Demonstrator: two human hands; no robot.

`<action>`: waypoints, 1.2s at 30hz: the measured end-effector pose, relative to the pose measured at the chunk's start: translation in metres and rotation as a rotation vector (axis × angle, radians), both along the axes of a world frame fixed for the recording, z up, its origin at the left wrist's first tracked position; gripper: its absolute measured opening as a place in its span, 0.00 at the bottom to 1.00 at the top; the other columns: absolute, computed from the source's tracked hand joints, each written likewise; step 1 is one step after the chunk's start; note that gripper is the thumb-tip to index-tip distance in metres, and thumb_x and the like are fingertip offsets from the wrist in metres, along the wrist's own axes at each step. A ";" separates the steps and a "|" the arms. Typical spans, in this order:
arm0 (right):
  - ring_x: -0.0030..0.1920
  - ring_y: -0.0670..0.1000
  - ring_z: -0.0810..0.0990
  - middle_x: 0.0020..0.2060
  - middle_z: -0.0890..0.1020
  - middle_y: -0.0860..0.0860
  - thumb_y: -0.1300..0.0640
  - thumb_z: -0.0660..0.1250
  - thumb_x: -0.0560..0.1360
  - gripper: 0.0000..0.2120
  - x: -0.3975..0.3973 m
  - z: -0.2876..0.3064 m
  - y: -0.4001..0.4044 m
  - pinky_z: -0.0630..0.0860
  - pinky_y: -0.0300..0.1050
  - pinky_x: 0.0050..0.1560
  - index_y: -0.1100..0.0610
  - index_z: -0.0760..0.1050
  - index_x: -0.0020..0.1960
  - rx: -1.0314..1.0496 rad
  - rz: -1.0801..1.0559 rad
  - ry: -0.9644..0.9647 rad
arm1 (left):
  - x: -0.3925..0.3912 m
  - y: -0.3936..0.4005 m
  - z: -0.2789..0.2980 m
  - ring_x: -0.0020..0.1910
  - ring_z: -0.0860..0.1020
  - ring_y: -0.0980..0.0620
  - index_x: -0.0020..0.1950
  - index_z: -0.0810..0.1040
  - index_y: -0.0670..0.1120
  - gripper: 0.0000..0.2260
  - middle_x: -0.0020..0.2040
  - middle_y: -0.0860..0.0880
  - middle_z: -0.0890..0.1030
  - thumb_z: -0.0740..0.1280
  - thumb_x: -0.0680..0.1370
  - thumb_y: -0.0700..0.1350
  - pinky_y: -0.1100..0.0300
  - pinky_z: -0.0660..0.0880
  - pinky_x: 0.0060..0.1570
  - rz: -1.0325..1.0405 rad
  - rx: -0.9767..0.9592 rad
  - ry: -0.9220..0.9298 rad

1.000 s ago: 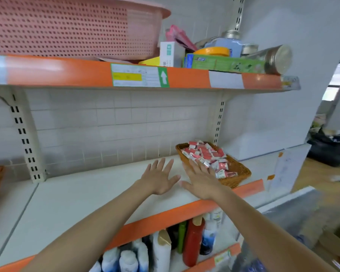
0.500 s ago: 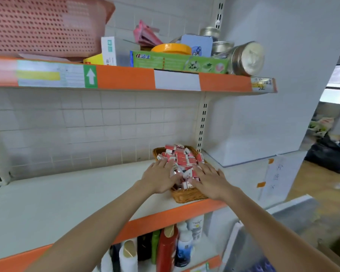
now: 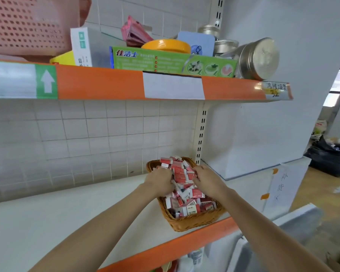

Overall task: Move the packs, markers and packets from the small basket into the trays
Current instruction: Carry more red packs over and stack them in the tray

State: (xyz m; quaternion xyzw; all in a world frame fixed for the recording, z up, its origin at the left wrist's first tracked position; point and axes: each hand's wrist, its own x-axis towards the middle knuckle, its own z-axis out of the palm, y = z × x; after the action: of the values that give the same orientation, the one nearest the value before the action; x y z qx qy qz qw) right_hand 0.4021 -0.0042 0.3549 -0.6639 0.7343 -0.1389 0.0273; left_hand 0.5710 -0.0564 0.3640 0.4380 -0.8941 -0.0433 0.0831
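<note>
Woven wicker basket (image 3: 192, 222) of small red-and-white cardboard packs (image 3: 190, 206); left hand (image 3: 161, 182) and right hand (image 3: 209, 180), fingertips buried, clutch handfuls.

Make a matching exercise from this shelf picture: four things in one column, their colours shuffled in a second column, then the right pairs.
Things:
1. basket
2. packs
3. toothpaste box
4. jar lid

Colours:
A. green
B. metallic silver
C. woven brown
D. red and white

Pairs: 1-C, 2-D, 3-A, 4-B

The left hand and right hand both dig into the packs in the basket.
</note>
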 end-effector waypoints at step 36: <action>0.50 0.59 0.78 0.52 0.78 0.57 0.58 0.61 0.77 0.14 0.138 -0.004 0.047 0.74 0.50 0.44 0.60 0.68 0.61 -0.224 0.339 -0.075 | 0.143 0.070 -0.016 0.39 0.74 0.47 0.43 0.75 0.44 0.11 0.41 0.45 0.80 0.61 0.80 0.49 0.59 0.67 0.37 0.459 -0.042 0.342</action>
State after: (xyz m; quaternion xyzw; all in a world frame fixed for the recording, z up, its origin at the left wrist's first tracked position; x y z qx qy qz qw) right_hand 0.5401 0.0433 0.3509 -0.7713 0.5903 -0.2378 0.0036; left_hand 0.7145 0.0140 0.3480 0.6133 -0.7454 -0.0779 0.2494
